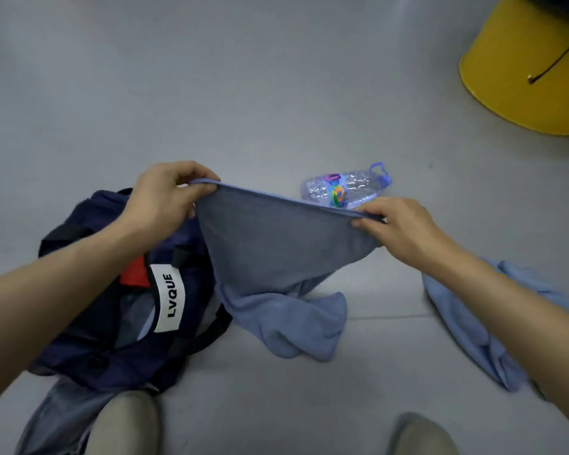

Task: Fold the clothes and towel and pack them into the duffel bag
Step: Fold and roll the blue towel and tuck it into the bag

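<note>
1. The left hand [168, 195] pinches one top corner of a blue-grey terry towel [276, 257], just above the open navy fabric duffel bag [112, 339].
2. The right hand [398, 228] pinches the other corner, right of the bag. The towel's lower end rests on the grey floor [276, 93] beside the bag.
3. A crumpled light-blue garment [467, 323] lies well right of the bag.

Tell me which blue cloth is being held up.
The blue towel, stretched between the left hand and right hand; the paler blue garment lies crumpled.
</note>
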